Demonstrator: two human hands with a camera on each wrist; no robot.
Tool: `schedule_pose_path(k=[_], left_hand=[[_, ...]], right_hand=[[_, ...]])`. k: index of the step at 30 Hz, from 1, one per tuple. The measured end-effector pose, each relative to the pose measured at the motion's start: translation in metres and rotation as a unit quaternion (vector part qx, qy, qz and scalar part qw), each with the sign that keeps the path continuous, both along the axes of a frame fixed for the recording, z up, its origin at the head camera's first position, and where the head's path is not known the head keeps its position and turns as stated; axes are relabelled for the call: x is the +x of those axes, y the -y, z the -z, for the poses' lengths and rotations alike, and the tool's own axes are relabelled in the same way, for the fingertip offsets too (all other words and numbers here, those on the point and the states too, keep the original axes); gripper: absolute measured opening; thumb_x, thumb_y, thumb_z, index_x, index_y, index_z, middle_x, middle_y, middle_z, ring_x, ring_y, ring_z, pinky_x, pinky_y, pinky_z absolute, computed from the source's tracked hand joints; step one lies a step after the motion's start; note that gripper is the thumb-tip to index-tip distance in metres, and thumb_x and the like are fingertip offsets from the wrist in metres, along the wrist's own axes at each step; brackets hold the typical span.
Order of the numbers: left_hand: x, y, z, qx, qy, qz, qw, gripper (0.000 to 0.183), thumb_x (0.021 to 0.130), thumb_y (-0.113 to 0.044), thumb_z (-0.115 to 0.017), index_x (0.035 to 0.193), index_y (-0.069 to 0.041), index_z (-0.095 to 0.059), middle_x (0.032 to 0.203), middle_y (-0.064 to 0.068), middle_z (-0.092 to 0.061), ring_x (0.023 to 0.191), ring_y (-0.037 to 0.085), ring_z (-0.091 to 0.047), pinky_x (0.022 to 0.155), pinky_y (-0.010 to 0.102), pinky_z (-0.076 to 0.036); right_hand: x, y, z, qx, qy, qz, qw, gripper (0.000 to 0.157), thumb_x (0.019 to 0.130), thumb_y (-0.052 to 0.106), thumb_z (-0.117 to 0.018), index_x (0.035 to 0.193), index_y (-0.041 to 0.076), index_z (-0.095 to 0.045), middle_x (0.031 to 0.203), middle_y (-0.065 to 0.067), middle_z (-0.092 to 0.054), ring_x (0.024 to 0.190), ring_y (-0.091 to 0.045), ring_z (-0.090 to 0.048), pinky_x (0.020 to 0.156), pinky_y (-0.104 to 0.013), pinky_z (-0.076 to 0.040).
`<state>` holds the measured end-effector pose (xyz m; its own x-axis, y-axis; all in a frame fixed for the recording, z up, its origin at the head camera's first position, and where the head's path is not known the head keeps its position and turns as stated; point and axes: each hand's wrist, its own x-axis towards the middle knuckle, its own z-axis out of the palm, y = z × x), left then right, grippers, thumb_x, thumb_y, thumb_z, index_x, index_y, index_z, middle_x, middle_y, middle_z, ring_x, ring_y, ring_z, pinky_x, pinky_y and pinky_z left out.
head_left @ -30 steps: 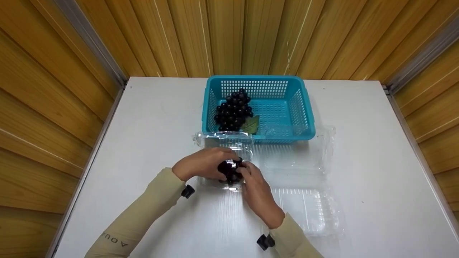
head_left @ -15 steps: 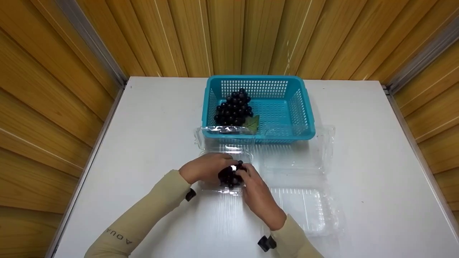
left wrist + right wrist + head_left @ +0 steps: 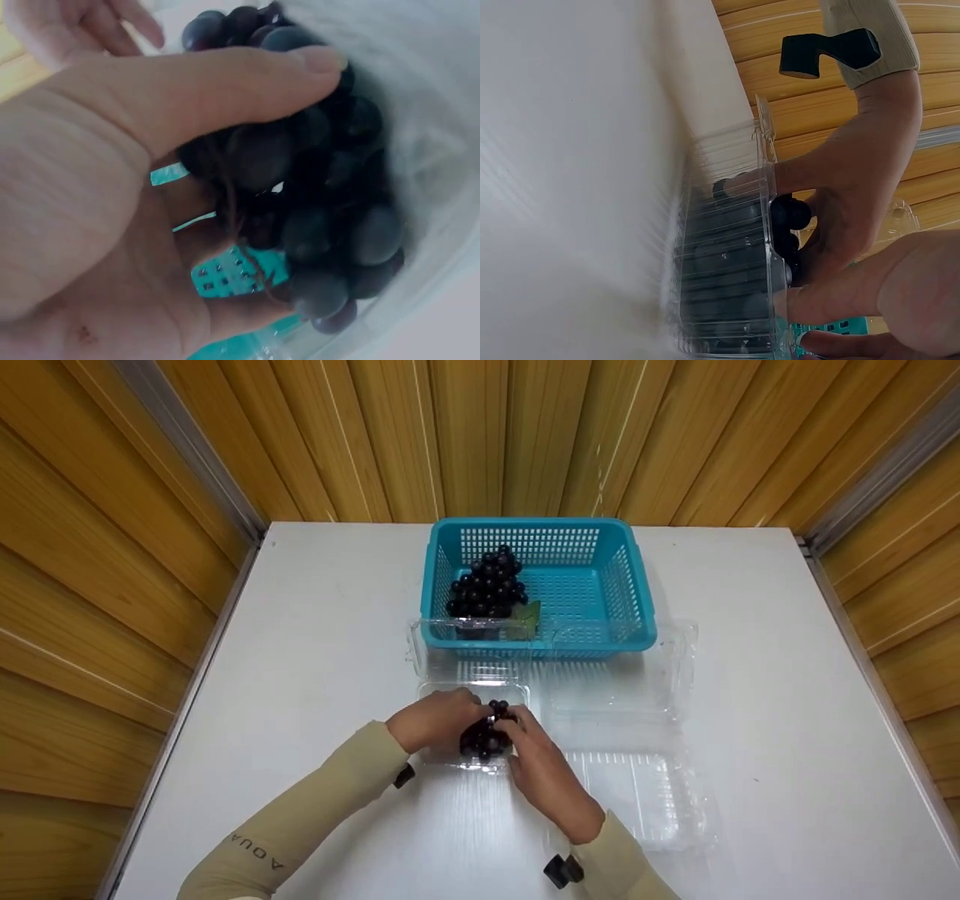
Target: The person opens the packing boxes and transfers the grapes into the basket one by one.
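Note:
A bunch of dark grapes (image 3: 484, 741) sits in the base of a clear plastic clamshell box (image 3: 442, 753), its lid raised behind. From the left, my left hand (image 3: 436, 720) grips the bunch. The left wrist view shows its thumb (image 3: 247, 86) over the grapes (image 3: 322, 217) and fingers beneath a thin stem. My right hand (image 3: 546, 771) holds the bunch's right side with bent fingers. In the right wrist view, its thumb (image 3: 840, 291) lies at the box rim. The box wall (image 3: 727, 262) shows grapes pressed close behind it. Some fingertips are hidden.
A teal basket (image 3: 643, 607) behind the box holds another grape bunch (image 3: 484, 589) with a green leaf (image 3: 527, 619). The raised lid (image 3: 469, 649) overlaps its front. To the right, another clear clamshell (image 3: 634, 799) lies open on the white table (image 3: 322, 607).
My left hand has moved slightly right and nearer me. The bunch and box base have shifted a little towards me, and the lid stands farther back. My right hand has barely moved.

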<state>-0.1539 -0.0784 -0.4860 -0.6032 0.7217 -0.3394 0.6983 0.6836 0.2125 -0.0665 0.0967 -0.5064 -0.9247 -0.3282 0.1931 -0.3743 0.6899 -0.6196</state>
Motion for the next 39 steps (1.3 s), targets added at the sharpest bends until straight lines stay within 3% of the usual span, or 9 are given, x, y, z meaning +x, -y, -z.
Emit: schedule_pose_path(k=[7,17,27,32,39], left_hand=[[0.007,-0.004,0.006,-0.011,-0.050,0.025,0.9984,0.033,0.084,-0.018,-0.074,0.115,-0.014,-0.065,0.104,0.005,-0.067,0.096,0.020,-0.059,0.079,0.040,-0.057],[0.003,-0.007,0.007,0.076,-0.050,0.039,0.9951,0.021,0.081,-0.004,-0.074,0.098,-0.014,-0.069,0.092,0.002,-0.071,0.085,0.016,-0.066,0.078,0.032,-0.057],[0.003,-0.007,-0.006,0.084,-0.024,0.049,0.9950,0.034,0.078,-0.003,-0.076,0.108,-0.015,-0.067,0.104,0.002,-0.071,0.096,0.016,-0.066,0.085,0.035,-0.056],[0.002,-0.007,-0.017,0.083,-0.038,0.054,0.9944,0.034,0.079,-0.001,-0.074,0.111,-0.012,-0.067,0.105,0.003,-0.071,0.096,0.016,-0.066,0.088,0.031,-0.055],[0.001,-0.004,-0.031,0.105,-0.025,0.036,0.9935,0.035,0.080,-0.007,-0.077,0.113,-0.010,-0.065,0.108,0.005,-0.070,0.098,0.017,-0.064,0.091,0.032,-0.055]], right_hand=[[0.004,-0.003,-0.003,0.011,0.023,0.003,1.000,0.047,0.077,-0.016,-0.064,0.118,0.006,-0.060,0.133,-0.012,-0.049,0.123,-0.021,-0.054,0.091,-0.034,-0.053],[0.008,-0.004,-0.001,0.013,-0.008,-0.007,1.000,0.048,0.075,-0.016,-0.065,0.118,0.006,-0.060,0.131,-0.010,-0.049,0.124,-0.020,-0.053,0.091,-0.032,-0.053],[0.011,-0.004,-0.007,0.019,0.014,-0.012,1.000,0.054,0.078,-0.010,-0.069,0.128,0.005,-0.055,0.139,-0.008,-0.042,0.128,-0.019,-0.049,0.094,-0.032,-0.051],[0.011,-0.006,-0.011,0.020,0.020,-0.003,1.000,0.062,0.080,-0.006,-0.071,0.136,0.005,-0.047,0.141,-0.010,-0.042,0.128,-0.019,-0.049,0.095,-0.035,-0.051],[0.010,-0.008,-0.016,-0.012,0.040,-0.008,0.999,0.073,0.082,0.000,-0.073,0.145,0.011,-0.036,0.143,-0.002,-0.040,0.131,-0.014,-0.045,0.100,-0.034,-0.049]])
